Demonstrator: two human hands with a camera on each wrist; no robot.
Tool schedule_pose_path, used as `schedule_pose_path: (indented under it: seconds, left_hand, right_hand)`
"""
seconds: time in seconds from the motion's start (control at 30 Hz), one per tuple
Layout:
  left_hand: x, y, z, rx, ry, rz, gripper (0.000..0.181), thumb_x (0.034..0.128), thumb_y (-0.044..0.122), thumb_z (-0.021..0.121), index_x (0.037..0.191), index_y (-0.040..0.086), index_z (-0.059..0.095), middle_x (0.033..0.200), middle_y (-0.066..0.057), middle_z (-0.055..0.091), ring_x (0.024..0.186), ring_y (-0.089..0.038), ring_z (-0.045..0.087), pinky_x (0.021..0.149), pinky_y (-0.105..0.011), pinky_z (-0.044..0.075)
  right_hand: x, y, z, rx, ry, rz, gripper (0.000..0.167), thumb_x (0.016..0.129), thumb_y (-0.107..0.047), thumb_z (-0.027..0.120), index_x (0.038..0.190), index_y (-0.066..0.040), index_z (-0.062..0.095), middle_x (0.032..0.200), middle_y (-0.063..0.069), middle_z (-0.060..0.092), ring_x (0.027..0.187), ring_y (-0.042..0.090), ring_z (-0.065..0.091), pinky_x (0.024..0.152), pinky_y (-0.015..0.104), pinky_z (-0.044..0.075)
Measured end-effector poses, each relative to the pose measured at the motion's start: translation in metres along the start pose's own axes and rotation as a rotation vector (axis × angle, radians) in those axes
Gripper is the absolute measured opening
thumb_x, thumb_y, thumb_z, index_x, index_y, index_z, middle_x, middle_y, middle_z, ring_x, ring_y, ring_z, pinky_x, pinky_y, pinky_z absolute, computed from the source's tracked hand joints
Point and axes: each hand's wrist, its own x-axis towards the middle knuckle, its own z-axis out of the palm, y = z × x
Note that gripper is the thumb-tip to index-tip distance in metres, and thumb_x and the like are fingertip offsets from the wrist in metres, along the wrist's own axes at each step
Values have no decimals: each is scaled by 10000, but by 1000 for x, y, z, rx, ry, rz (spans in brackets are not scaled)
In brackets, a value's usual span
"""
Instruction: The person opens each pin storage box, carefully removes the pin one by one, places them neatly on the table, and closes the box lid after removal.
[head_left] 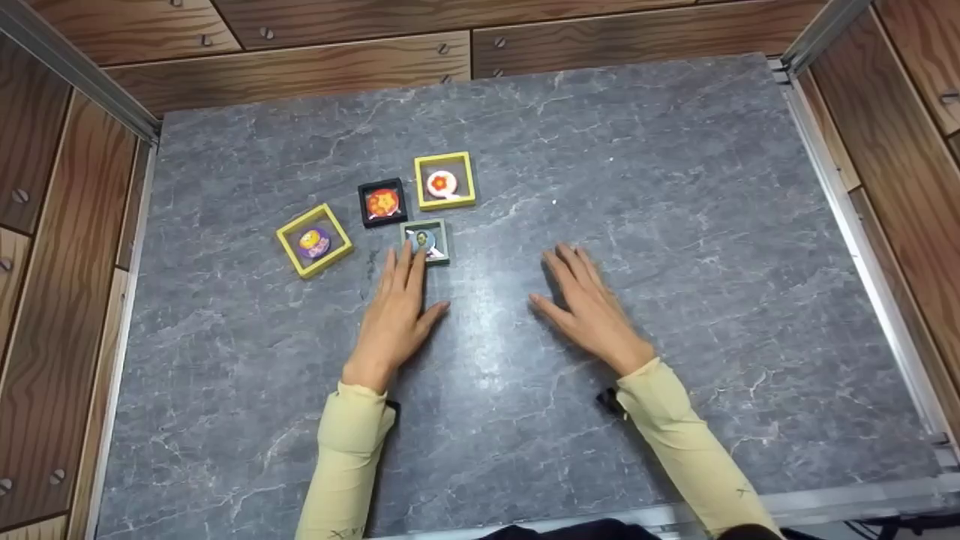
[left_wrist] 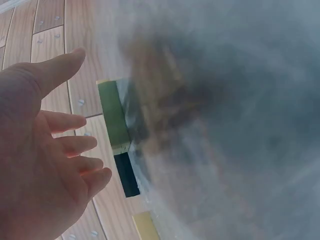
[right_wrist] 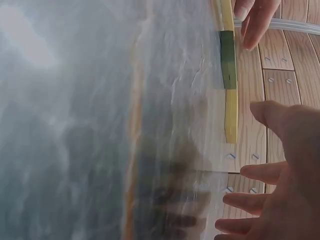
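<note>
Just right of the left hand [head_left: 391, 313], fingers straight and ungripping, lies the grey-green square box [head_left: 446, 244]; the right hand [head_left: 589, 311], likewise unclenched, is farther.

On the counter [head_left: 690, 225], a middle box [head_left: 362, 207] lies between a left box [head_left: 328, 262] and a rear box [head_left: 448, 204]. A front box [head_left: 447, 240] sits before the rear box, at the left hand [head_left: 391, 319].

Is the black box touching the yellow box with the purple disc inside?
Apart: the head view shows bare tabletop between the black box and that yellow box.
</note>
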Motion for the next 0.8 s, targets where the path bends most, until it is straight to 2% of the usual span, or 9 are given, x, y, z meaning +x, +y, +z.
schedule_pose_path:
  seconds: [0.1,0.23,0.37,0.57,0.7,0.8]
  left_hand:
    - [5,-1,-3,-4,-8,-12,874,1004,357,726,1669,33,260,1749,-218,234,1637,-451,172,1342,-582,241]
    - [9,-3,-7,-17,-19,-18,895,985,341,754,1663,19,266,1715,-244,299,1629,-444,209,1350,-563,229]
    - [15,-7,-11,-52,-12,-19,913,959,313,787,1657,14,280,1704,-251,316,1624,-438,230,1349,-559,234]
    - [24,-10,-18,-74,-22,-23,931,951,291,799,1661,11,265,1727,-237,270,1632,-424,214,1346,-549,242]
    - [28,-10,-18,-80,-34,-5,919,953,277,797,1664,27,271,1737,-237,241,1633,-414,216,1343,-543,260]
    - [33,-10,-19,-81,-44,11,916,947,258,805,1667,47,280,1747,-228,220,1639,-408,201,1332,-556,282]
  right_hand:
    - [2,-4,2,42,59,-9,708,1064,-453,604,1638,-104,380,1726,170,314,1628,397,230,1325,636,247]
    - [5,-10,5,130,172,8,599,1033,-348,686,1537,-67,527,1592,172,512,1495,376,444,1277,557,372]
    - [10,-16,6,202,237,43,535,1006,-290,726,1473,-67,592,1493,167,600,1385,372,528,1214,533,432]
    - [18,-23,10,263,216,40,480,1009,-265,716,1438,-72,620,1359,150,665,1244,338,601,1104,498,510]
    - [22,-26,15,296,171,53,460,1019,-256,700,1436,-79,626,1312,129,669,1148,297,628,998,444,560]
    - [27,-29,18,344,116,76,467,1024,-256,691,1452,-83,616,1320,121,664,1129,283,633,978,427,566]
